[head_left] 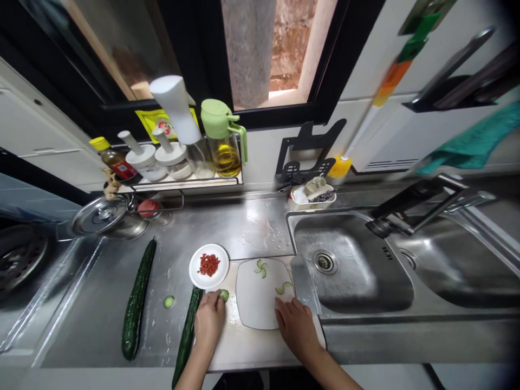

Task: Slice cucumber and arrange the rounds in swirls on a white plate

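My left hand is over the cutting board, fingers curled in at a small cucumber piece. Under its wrist side lies a long cut cucumber. My right hand rests at the right rim of a white squarish plate, fingers stretched out and apart from the left hand. Just above those fingertips is a group of thin cucumber slices. Another fan of slices lies near the plate's far edge. A round white dish with chopped red bits stands beyond my left hand.
A whole cucumber and a cucumber end lie on the steel counter at left. What looks like a wide metal blade lies right of the plate, beside the sink. A seasoning shelf holds an oil jug.
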The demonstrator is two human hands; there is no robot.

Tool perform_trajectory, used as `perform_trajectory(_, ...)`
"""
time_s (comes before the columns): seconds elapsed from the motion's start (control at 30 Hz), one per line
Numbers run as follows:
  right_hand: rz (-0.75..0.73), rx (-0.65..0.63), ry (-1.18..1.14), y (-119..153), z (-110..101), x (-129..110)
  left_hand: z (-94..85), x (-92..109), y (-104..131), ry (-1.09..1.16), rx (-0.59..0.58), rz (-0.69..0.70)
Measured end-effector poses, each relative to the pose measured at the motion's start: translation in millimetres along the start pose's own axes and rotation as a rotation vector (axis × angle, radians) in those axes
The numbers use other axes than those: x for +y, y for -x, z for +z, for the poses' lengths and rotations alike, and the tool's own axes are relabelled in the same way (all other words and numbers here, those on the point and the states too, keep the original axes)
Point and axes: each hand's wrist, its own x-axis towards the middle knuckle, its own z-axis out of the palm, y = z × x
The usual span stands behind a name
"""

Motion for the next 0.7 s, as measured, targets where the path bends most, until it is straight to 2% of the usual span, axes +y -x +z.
perform_trajectory(0.2, 0.001, -0.027, -0.012, 1.8, -1.4, -3.0, -4.1, 2.6, -1.1, 0.008, -0.004, 0.013)
perform_trajectory(0.43, 0.032, -0.078, -0.076, -0.8, -5.4, -8.8, -9.9, 5.3, -4.5, 0.176, 0.025, -0.037)
perform_trajectory(0.57, 0.021, -0.070, -0.233, -6.1, -5.9, -13.9, -14.2, 8.3, -4.8, 0.313, -0.077, -0.110)
perform_trajectory(0.7, -0.012, -0.014, -0.465, -15.9, -0.6, -18.0, -14.7, 24.9, -3.9, 0.541, -0.241, -0.120)
